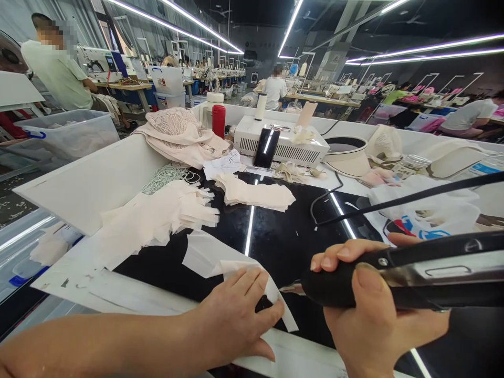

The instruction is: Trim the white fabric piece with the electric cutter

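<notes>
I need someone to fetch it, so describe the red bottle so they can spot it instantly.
Start at the white machine box at the far side of the black worktable. Just left of it, beside the heap of cream fabric, stands the red bottle, the only red upright thing there.

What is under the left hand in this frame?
The left hand presses flat on a pale fabric piece lying on the black glossy worktop. The fabric under the palm is hidden.

Beyond our white fabric strip [236,273] we find bare black tabletop [275,236], open as far as the cream stack [255,194]. To the strip's left, a spread pile of cut pieces [157,218] blocks us. To its right, a black cable [326,202] crosses the tabletop.
</notes>
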The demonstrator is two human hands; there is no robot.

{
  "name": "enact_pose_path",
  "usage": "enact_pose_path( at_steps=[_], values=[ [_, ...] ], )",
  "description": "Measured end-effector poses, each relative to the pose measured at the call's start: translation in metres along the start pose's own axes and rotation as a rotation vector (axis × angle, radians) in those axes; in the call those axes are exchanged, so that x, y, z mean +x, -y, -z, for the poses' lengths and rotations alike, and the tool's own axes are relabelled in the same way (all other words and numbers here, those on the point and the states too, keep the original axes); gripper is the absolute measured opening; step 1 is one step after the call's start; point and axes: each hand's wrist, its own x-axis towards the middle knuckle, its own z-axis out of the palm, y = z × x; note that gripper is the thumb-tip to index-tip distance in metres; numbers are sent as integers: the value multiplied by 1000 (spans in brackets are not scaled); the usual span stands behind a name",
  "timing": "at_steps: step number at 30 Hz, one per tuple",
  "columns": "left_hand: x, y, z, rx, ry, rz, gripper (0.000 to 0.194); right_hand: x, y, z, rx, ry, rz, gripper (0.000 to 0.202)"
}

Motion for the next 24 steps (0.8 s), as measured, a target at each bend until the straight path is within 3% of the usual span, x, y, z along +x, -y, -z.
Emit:
enact_pose_path(
  at_steps=[18,24],
  values=[
    [-3,7,0,-70,7,-9,81,3,-14,-12,7,56,-7,43],
    [-8,13,9,-139,19,-13,71,-5,-8,-12,-12,34,-26,43]
  ],
)
